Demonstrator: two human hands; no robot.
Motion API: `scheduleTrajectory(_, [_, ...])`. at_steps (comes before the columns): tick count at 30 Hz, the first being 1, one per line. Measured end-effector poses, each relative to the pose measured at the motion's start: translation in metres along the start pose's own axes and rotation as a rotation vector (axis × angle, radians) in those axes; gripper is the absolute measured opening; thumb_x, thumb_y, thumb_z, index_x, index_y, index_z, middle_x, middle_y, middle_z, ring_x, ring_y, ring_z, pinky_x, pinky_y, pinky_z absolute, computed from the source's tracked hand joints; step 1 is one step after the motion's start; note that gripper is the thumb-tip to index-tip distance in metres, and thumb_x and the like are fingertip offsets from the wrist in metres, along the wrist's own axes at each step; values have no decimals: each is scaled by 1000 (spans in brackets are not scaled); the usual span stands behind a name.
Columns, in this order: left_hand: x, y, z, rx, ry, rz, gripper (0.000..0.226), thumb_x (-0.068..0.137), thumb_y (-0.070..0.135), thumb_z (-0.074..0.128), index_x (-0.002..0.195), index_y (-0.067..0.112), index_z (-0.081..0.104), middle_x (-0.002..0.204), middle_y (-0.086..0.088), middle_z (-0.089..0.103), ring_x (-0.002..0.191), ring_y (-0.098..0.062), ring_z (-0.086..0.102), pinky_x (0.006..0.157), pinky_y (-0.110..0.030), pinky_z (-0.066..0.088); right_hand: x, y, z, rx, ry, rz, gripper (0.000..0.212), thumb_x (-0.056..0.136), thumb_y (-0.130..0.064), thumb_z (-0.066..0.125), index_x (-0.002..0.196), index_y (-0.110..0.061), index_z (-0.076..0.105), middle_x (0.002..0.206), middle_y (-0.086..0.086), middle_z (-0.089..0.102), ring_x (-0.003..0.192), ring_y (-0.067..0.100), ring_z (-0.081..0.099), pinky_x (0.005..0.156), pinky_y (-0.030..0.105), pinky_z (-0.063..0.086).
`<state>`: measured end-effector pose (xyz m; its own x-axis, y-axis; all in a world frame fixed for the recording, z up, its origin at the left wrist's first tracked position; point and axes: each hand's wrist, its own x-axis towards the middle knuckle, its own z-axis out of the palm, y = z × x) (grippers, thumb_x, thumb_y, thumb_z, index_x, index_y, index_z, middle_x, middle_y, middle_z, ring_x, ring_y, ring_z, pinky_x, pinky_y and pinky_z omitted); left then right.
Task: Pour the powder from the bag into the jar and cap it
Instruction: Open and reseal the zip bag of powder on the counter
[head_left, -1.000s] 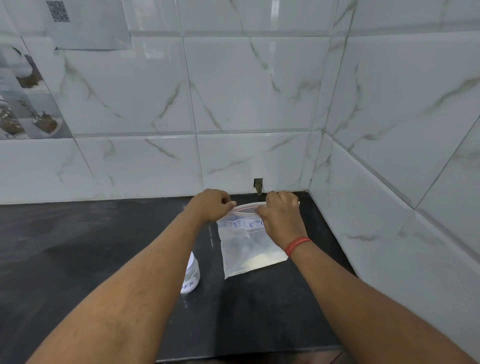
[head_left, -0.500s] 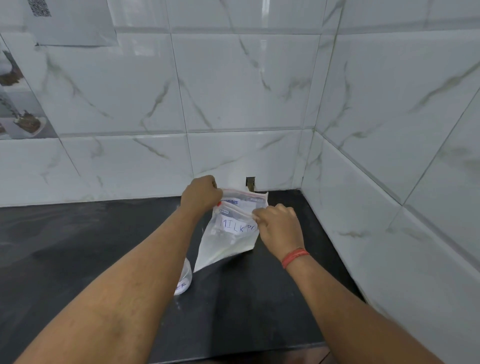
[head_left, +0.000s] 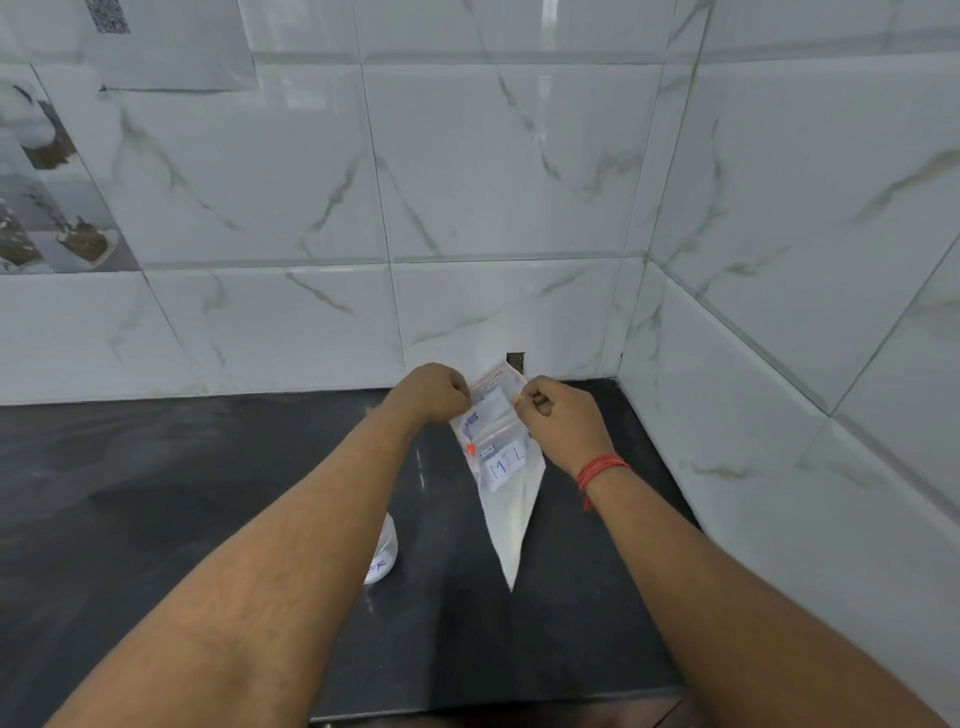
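Bright, soft focus, wide-angle edge warp

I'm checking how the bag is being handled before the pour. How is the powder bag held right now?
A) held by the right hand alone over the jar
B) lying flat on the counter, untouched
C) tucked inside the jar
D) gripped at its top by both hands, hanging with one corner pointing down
D: the left hand and right hand both pinch the top of the bag, whose lower corner points down at the counter.

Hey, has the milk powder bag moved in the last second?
Yes. The bag was lying flat on the counter; now both hands hold its top edge, and it hangs point-down above the counter, still right of the jar.
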<state>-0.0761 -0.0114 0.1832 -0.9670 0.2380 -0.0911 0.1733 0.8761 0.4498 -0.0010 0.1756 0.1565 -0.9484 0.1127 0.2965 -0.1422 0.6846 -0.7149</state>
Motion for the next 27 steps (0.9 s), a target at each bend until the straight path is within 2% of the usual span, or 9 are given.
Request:
scheduleTrajectory(2, [-1,-1,4,4,11,29,24,86,7,57,94,26,71,98,2,64,90,-18,58,77,-29,49,4,2,1,-13,-49,10,12,92,-18,61,81,-21,63,65,-11,57,62,6,54,67,19,43])
scheduleTrajectory(4, [-1,-1,10,50,27,55,30,87,8,57,104,29,71,102,1,66,88,-17,58,74,-28,47,7,3,3,-7,-98,31,14,89,-12,59,83,-21,67,68,-10,58,63,6,53,68,19,43])
scheduleTrajectory(7, [-4,-4,17,107,80,57,38,88,6,55,115,26,72,112,0,64,98,-21,62,81,-31,52,12,9,1,-23,-56,72,25,85,-3,53,80,-22,68,77,-3,65,72,15,61,70,22,46])
scheduleTrajectory(10, [-9,-12,18,157,192,40,36,89,3,52,108,24,74,105,1,52,104,-26,61,83,-33,49,17,19,-7,-77,38,151,27,85,0,52,81,-19,70,86,2,70,81,21,64,73,23,47])
scheduleTrajectory(14, [-8,-11,18,171,210,102,29,90,6,53,105,22,73,103,0,44,103,-27,58,80,-33,48,17,21,-5,-78,-1,138,25,87,0,55,83,-18,71,92,1,71,86,20,65,78,23,48])
scheduleTrajectory(18, [-5,-2,17,177,186,274,27,90,8,59,108,19,74,129,-6,48,119,-27,47,93,-38,50,18,12,-4,-22,-43,67,31,88,6,50,85,-16,72,94,2,71,88,19,63,84,25,50])
scheduleTrajectory(21, [-3,2,16,204,150,331,21,96,19,61,112,22,75,148,-1,47,131,-24,45,100,-40,49,22,7,-6,-41,-119,9,34,91,7,49,87,-16,74,96,3,73,90,20,64,88,25,50])
scheduleTrajectory(24, [-1,5,16,283,113,308,23,101,29,59,118,22,73,139,3,58,125,-22,54,95,-37,49,25,7,-8,-53,-160,-17,35,91,8,51,86,-18,74,97,2,74,93,20,66,90,25,51])
scheduleTrajectory(27, [-1,6,21,351,136,258,27,101,24,58,125,22,69,130,3,63,118,-23,60,89,-35,47,28,11,-10,-119,-205,-15,32,92,3,54,88,-22,72,102,3,73,96,22,66,91,27,51])
